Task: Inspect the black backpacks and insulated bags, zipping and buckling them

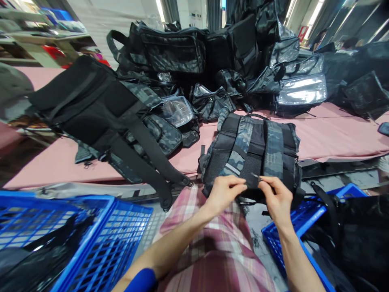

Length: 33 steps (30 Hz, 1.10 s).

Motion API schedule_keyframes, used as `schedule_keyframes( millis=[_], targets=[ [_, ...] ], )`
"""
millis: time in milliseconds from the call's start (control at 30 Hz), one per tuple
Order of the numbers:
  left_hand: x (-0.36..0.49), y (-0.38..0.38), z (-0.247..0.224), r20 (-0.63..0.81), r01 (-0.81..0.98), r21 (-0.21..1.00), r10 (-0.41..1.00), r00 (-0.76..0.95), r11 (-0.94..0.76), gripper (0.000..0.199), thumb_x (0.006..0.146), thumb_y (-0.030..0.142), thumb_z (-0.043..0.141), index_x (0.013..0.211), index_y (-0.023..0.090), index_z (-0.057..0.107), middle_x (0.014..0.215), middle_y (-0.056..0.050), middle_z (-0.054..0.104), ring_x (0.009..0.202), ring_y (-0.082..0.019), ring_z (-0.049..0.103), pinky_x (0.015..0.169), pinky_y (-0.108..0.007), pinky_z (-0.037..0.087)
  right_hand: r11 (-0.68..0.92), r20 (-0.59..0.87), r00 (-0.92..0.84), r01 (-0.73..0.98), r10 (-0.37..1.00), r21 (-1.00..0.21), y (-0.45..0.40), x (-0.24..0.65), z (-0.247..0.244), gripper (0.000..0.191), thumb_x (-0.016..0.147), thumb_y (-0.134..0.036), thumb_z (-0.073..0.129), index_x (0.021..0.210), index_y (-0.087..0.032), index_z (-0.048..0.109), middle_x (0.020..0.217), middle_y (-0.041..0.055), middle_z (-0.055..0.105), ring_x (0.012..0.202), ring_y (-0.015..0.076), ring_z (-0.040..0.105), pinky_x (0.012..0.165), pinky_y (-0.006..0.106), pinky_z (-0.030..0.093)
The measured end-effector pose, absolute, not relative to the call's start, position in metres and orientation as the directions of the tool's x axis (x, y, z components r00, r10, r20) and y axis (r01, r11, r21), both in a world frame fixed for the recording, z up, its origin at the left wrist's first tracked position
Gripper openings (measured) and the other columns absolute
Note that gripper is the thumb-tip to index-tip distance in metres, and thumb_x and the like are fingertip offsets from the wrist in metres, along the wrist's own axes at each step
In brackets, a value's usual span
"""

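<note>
A dark camouflage backpack (275,148) lies at the near edge of the pink-covered table, its padded straps and mesh back facing up. Over its lower end is my left hand (225,194), thumb and fingertips pinched together; whatever they hold is too small to make out. Close by on the right, my right hand (277,196) is also closed in a pinch. A small thin dark piece (255,176) sticks out by its fingertips, too blurred to name. A gap separates the two hands. Webbing ends hang below the backpack.
Another black backpack (91,97) lies to the left, straps hanging over the table (343,136) edge. Many dark bags (173,48) are piled behind. A blue crate (121,231) at lower left and another blue crate (275,243) at lower right hold dark bags.
</note>
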State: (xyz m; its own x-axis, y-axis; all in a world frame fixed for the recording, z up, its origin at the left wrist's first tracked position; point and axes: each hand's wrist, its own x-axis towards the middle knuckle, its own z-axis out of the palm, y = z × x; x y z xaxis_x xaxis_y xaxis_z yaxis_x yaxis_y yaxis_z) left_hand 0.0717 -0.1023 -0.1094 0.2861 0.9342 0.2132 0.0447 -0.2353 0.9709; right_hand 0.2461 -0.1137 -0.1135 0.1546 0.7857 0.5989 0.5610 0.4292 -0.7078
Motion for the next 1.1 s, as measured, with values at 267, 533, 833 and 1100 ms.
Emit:
schedule_keyframes(
  millis=[267, 533, 833, 1100],
  targets=[
    [-0.023, -0.115, -0.160, 0.059, 0.196, 0.980, 0.980, -0.192, -0.020, 0.022, 0.077, 0.033, 0.061, 0.091, 0.018, 0.069, 0.097, -0.007, 0.066, 0.093, -0.021, 0.057, 0.086, -0.030, 0.043, 0.304, 0.447, 0.325, 0.406, 0.833, -0.862, -0.111, 0.267, -0.140, 0.026, 0.074, -0.034, 0.068, 0.095, -0.018, 0.064, 0.090, 0.0062, 0.067, 0.080, 0.0190, 0.064, 0.073, 0.033, 0.051],
    [-0.008, -0.108, -0.165, -0.188, -0.234, 0.941, 0.951, 0.245, 0.246, 0.037, 0.061, 0.045, 0.075, 0.070, 0.011, 0.066, 0.065, -0.002, 0.058, 0.051, -0.009, 0.050, 0.050, -0.018, 0.040, 0.504, 0.610, -0.062, 0.632, 0.790, -0.588, -0.131, 0.205, -0.148, 0.016, 0.082, -0.023, 0.060, 0.097, -0.020, 0.063, 0.083, 0.0035, 0.066, 0.072, 0.0160, 0.060, 0.063, 0.028, 0.049],
    [0.000, -0.109, -0.141, -0.229, -0.349, 0.882, 0.935, 0.271, 0.317, 0.046, 0.048, 0.048, 0.083, 0.069, 0.010, 0.068, 0.064, -0.003, 0.061, 0.048, -0.007, 0.052, 0.050, -0.018, 0.043, 0.623, 0.780, -0.261, 0.756, 0.568, -0.200, -0.143, 0.201, -0.133, 0.026, 0.078, -0.009, 0.062, 0.103, -0.016, 0.059, 0.086, 0.0074, 0.066, 0.077, 0.0173, 0.060, 0.067, 0.030, 0.048],
    [0.002, -0.110, -0.139, -0.226, -0.392, 0.861, 0.935, 0.272, 0.323, 0.045, 0.049, 0.045, 0.084, 0.068, 0.008, 0.067, 0.062, -0.003, 0.060, 0.050, -0.008, 0.053, 0.050, -0.018, 0.045, 0.593, 0.789, -0.280, 0.795, 0.547, -0.129, -0.147, 0.200, -0.134, 0.026, 0.078, -0.008, 0.062, 0.102, -0.014, 0.058, 0.086, 0.0074, 0.066, 0.076, 0.0165, 0.059, 0.068, 0.029, 0.047]
  ],
)
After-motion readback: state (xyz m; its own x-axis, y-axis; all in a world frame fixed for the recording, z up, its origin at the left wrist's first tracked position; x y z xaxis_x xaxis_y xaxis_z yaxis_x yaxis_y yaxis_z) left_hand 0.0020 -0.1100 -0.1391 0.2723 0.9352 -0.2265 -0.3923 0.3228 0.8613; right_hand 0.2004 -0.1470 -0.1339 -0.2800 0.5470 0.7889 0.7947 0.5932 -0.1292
